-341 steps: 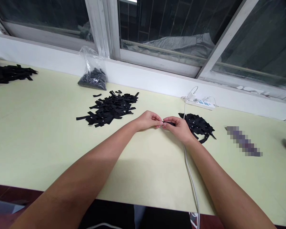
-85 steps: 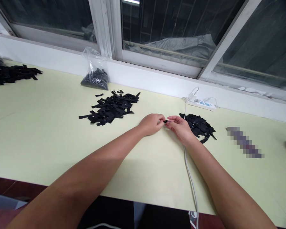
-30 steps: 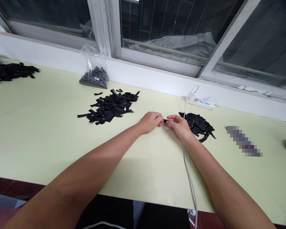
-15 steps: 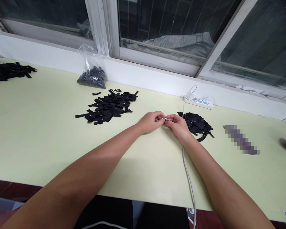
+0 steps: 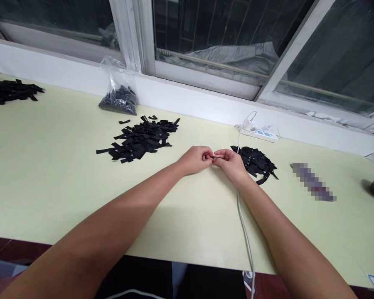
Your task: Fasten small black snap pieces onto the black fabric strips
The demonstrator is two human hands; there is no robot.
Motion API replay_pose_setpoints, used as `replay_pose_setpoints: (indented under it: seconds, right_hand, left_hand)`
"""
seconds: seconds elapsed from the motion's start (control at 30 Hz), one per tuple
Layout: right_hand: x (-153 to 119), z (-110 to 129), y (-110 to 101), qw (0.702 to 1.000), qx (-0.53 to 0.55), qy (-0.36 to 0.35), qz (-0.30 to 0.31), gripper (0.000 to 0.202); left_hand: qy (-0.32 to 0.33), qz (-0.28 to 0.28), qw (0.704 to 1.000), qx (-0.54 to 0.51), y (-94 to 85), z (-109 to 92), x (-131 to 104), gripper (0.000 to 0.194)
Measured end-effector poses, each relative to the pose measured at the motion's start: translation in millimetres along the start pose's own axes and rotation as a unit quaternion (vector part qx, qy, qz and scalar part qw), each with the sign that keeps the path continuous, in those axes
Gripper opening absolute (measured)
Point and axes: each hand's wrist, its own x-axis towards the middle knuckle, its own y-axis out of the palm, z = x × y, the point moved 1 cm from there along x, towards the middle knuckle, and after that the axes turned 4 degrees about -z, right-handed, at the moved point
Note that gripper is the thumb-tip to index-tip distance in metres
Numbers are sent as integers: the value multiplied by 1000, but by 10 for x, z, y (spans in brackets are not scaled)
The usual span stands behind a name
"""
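Note:
My left hand (image 5: pixel 197 159) and my right hand (image 5: pixel 231 164) meet fingertip to fingertip above the pale table (image 5: pixel 187 220). Pinched between them is a small black strip (image 5: pixel 215 157), mostly covered by the fingers. Both hands are closed on it. Just beyond my right hand lies a pile of black fabric strips (image 5: pixel 258 160) with small light marks. A larger pile of black strips (image 5: pixel 143 139) spreads out to the left of my left hand.
A clear plastic bag (image 5: pixel 118 99) of black pieces stands against the wall. A white power strip (image 5: pixel 258 133) sits at the back, and a white cable (image 5: pixel 244 224) runs under my right arm. More strips (image 5: pixel 11 92) lie far left; a blurred-out flat object (image 5: pixel 313 182) is right.
Both hands stay together with slight finger movement. A light bit at the fingertips no longer shows, and the black strip is now more visible. The view has shifted slightly.

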Motion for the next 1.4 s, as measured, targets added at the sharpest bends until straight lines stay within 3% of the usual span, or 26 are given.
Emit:
replay_pose_setpoints:
  seconds: [0.53,0.87,1.13,1.4]
  right_hand:
    - [0,13,18,998,-42,-39,15,28]
    - [-24,19,42,1000,7,-18,25,26]
    - [-22,74,46,998,58,35,-17,19]
    - [-13,45,7,996,57,31,67,31]
  left_hand:
    - [21,1,999,44,-6,-26,13,15]
    - [26,-7,999,40,-11,-43,18,14]
    - [-15,-37,997,-73,22,46,51,16]
    - [-72,5,974,-213,4,74,91,17]
